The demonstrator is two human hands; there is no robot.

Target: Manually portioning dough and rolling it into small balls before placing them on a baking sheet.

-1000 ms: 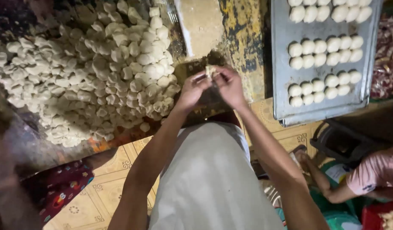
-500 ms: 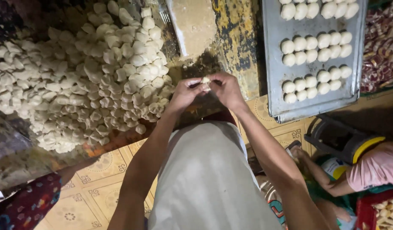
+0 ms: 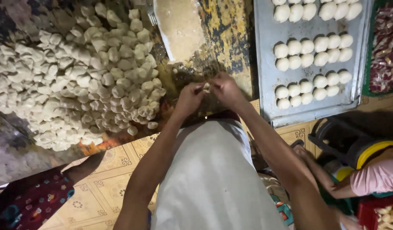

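Note:
My left hand (image 3: 188,100) and my right hand (image 3: 226,90) meet in front of my chest, fingers pinched together on one small pale dough piece (image 3: 206,88) that peeks out between them. A big heap of cut dough pieces (image 3: 77,76) covers the worn table to the left. To the right lies a grey metal tray (image 3: 264,85) carrying rows of shaped dough balls (image 3: 313,46). A shallow container of flour (image 3: 179,25) stands just beyond my hands.
The table top (image 3: 228,38) is dark with flaking yellow paint. Another person in a pink sleeve (image 3: 375,176) reaches in at lower right near a black and yellow bucket (image 3: 354,145). A patterned sleeve (image 3: 30,202) shows at lower left over a tiled floor (image 3: 102,187).
My hands have stayed together on the dough piece, working it. The view has shifted slightly, so the heap and the tray sit a little differently in frame.

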